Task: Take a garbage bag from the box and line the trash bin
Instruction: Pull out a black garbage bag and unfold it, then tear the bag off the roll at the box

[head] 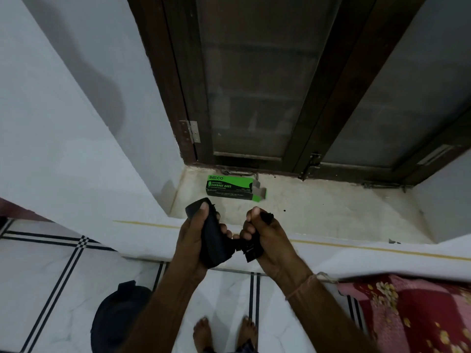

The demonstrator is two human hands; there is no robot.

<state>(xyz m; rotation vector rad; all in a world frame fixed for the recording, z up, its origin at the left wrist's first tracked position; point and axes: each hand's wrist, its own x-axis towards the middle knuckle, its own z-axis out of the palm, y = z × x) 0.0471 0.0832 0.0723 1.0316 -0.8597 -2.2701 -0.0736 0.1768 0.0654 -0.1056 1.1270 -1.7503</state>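
Note:
A green and black garbage bag box (233, 187) lies on the stone window ledge (318, 212), its right end flap open. My left hand (195, 236) grips a black roll of garbage bags (212, 247) just in front of the ledge. My right hand (265, 238) pinches a black bag (252, 250) that stretches from the roll, the two hands close together. A black trash bin (116, 319) stands on the floor at the lower left, beside my left forearm, partly hidden by it.
A dark wooden window frame (300, 98) with frosted glass rises behind the ledge. White walls flank the niche. The floor is white tile with black stripes (63, 271). A red floral cloth (413, 314) lies at the lower right. My bare feet (224, 332) show below.

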